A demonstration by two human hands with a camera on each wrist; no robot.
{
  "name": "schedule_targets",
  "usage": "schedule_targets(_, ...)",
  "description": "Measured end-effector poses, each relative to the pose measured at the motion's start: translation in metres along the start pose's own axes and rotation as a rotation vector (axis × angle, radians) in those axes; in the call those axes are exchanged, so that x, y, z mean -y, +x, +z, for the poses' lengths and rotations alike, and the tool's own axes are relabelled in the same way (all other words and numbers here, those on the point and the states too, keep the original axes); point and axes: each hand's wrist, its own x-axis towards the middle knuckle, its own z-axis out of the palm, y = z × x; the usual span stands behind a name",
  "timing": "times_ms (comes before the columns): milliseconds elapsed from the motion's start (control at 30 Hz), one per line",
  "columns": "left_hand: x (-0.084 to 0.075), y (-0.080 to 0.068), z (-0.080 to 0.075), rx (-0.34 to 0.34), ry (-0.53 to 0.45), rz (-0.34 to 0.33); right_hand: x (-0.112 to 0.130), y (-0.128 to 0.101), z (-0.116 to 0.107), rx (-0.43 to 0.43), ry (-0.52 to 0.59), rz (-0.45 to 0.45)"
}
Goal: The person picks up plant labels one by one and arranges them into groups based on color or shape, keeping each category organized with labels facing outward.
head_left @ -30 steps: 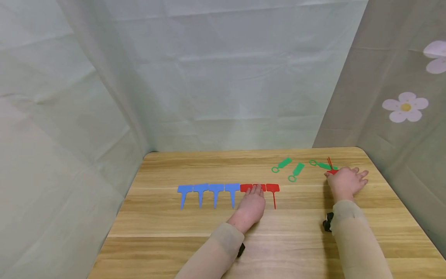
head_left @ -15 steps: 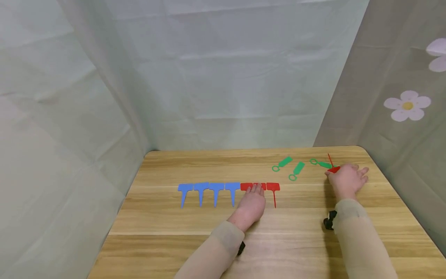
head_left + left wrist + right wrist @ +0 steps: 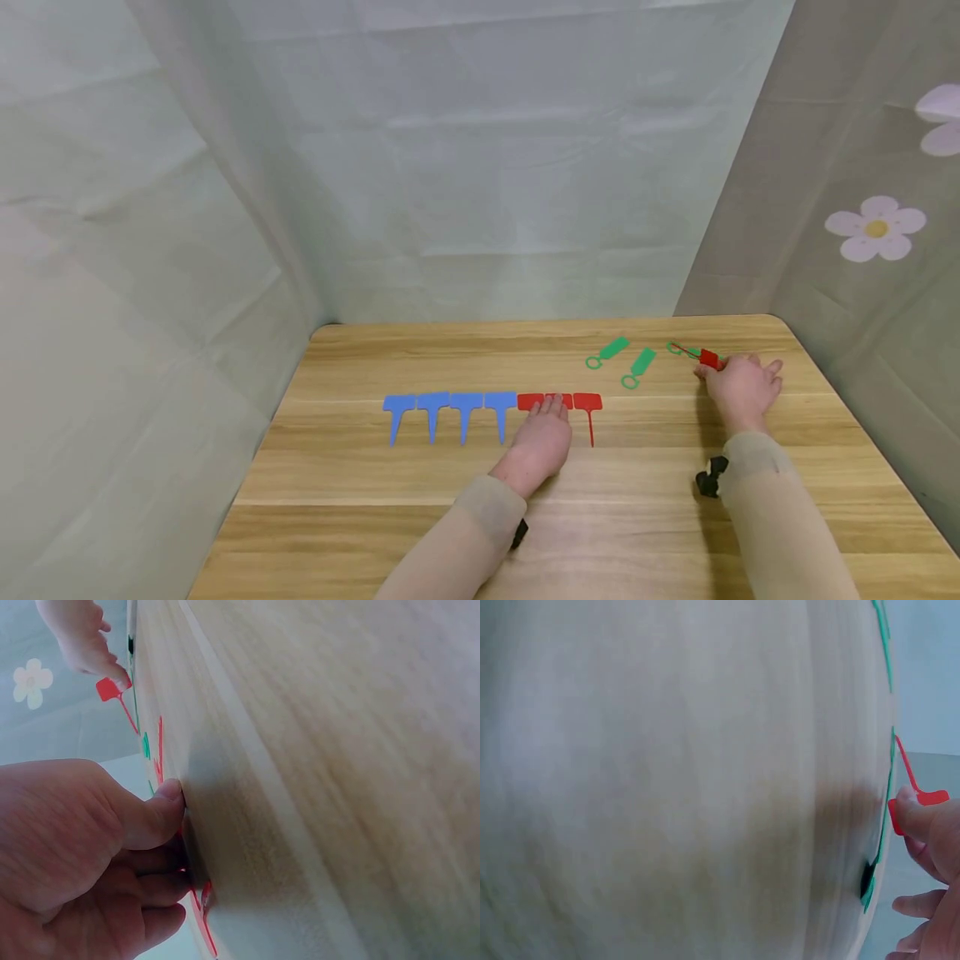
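Note:
My right hand (image 3: 742,387) pinches a red T-shaped tag (image 3: 709,358) with a thin stem, between thumb and fingers. In the head view this tag overlaps a green ring-ended tag (image 3: 672,347) lying at the back right; its stem points left. In the right wrist view the red tag (image 3: 933,797) stands above the table's surface. My left hand (image 3: 542,437) rests its fingertips on the red tags (image 3: 530,401) in the row, partly covering two of them. Another red tag (image 3: 587,402) lies uncovered at the row's right end, stem toward me.
Several blue T-shaped plant labels (image 3: 466,403) continue the row leftward, stems toward me. Two green ring-ended tags (image 3: 613,348) lie behind the row. Pale cloth (image 3: 525,167) hangs behind the wooden table (image 3: 337,475), and flowered cloth (image 3: 840,292) stands along its right side.
In my right fingers the red tag has swung round, its stem turning from pointing away to pointing left. The right hand shifted slightly; the left stayed put.

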Motion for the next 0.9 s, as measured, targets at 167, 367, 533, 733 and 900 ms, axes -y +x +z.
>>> schedule_targets(167, -0.001, -0.001, 0.001, 0.001, 0.001, -0.005, 0.002, -0.003, -0.003, 0.011, 0.123, 0.013)
schedule_targets(367, -0.002, -0.001, 0.003, -0.004, -0.011, -0.004, 0.005, -0.008, -0.007, 0.023, 0.185, -0.006)
schedule_targets(533, -0.002, 0.000, 0.004, -0.002, -0.016, -0.001, 0.007, -0.015, -0.009, 0.045, 0.362, -0.027)
schedule_targets(733, -0.002, 0.001, 0.002, -0.010, -0.007, 0.000, 0.015, -0.025, -0.014, 0.086, 0.624, -0.035)
schedule_targets(900, 0.000, 0.001, 0.001, -0.015, 0.005, -0.002, 0.025, -0.033, -0.017, 0.128, 0.707, -0.061)
